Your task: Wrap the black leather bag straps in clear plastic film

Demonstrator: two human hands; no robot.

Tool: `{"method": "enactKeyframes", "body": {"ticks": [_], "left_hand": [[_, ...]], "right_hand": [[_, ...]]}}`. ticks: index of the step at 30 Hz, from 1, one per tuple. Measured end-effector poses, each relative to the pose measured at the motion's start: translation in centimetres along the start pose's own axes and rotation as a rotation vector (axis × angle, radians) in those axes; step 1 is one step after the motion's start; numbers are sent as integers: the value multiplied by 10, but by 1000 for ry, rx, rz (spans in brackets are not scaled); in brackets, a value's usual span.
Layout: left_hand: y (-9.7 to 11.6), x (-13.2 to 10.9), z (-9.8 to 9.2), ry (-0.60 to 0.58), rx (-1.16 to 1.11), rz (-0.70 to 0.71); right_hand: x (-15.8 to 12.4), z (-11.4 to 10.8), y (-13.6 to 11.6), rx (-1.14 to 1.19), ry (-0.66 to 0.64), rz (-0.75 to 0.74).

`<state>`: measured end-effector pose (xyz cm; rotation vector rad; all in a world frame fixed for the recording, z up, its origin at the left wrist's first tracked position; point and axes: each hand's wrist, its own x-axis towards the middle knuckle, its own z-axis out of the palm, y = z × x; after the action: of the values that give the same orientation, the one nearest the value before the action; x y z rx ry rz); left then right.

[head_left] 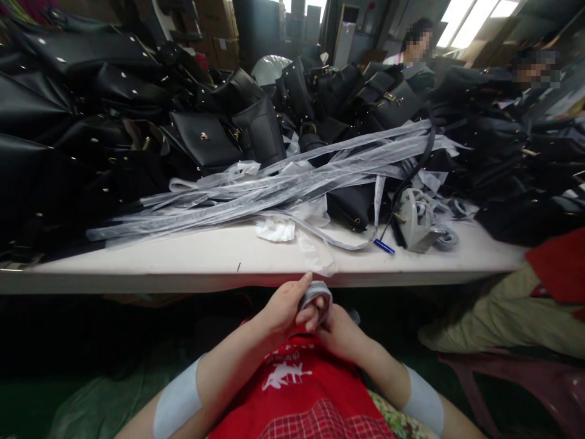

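Note:
In front of my red apron, just off the table's near edge, I hold a greyish coiled strap [315, 289] that looks wrapped in clear plastic. My left hand [286, 308] grips it from the left, thumb on top and fingers curled inside the loop. Against the coil's right side, my right hand [343, 332] is closed, its fingertips mostly hidden. Beyond my hands, a thin plastic piece [320, 256] hangs at the table edge. A bundle of long plastic-wrapped straps [274, 183] lies across the white table [201, 256].
Black handbags [205, 137] are heaped along the back and both sides. At the right stand a grey tape dispenser [415, 219], a blue cylindrical piece [384, 246] and another coil [445, 238]. A person's leg [493, 311] and a pink stool [516, 384] are close on the right.

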<state>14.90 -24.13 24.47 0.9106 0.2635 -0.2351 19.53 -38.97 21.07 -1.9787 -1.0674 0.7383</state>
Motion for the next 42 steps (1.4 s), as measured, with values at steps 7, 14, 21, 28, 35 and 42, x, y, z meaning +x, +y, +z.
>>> {"method": "enactKeyframes", "body": {"ticks": [7, 14, 21, 28, 35, 42], "left_hand": [[1, 8, -18, 277, 719, 572], [-5, -7, -6, 65, 985, 310], [11, 1, -3, -13, 71, -28], [42, 7, -26, 345, -109, 364], [-12, 10, -53, 381, 1274, 797], [-7, 6, -34, 55, 1215, 108]], "right_hand": [[-12, -5, -19, 439, -232, 27], [-2, -75, 22, 26, 299, 63], [3, -44, 36, 120, 127, -45], [-7, 5, 3, 294, -221, 91], [3, -39, -2, 796, -183, -3], [11, -70, 22, -88, 286, -56]]}}
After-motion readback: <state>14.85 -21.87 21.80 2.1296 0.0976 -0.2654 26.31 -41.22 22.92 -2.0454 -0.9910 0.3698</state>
